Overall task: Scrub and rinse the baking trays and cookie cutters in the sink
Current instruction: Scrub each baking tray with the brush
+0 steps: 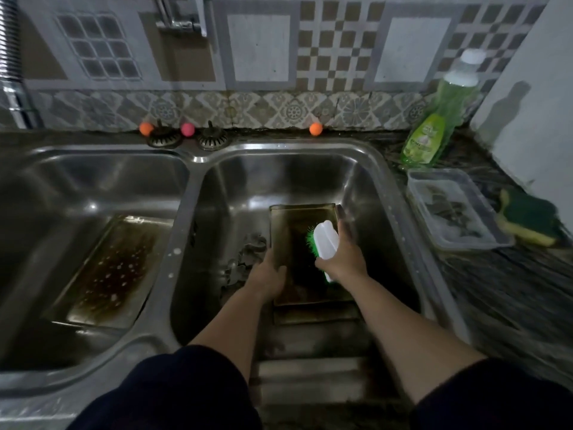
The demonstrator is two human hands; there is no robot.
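A dark, stained baking tray (288, 225) lies in the right sink basin (366, 181). My left hand (269, 271) grips the tray's left edge. My right hand (345, 252) holds a white scrub brush with green bristles (324, 240), bristles down on the tray's right half. Several metal cookie cutters (245, 252) lie in the basin just left of the tray. A second tray (111, 271), greasy and speckled with suds, lies tilted in the left basin (62, 197).
A green dish soap bottle (434, 119) stands on the counter at the back right. In front of it sit a clear plastic container (455, 209) and a green-and-yellow sponge (530, 218). Two drain strainers (186, 138) and small coloured balls (315, 128) line the back ledge.
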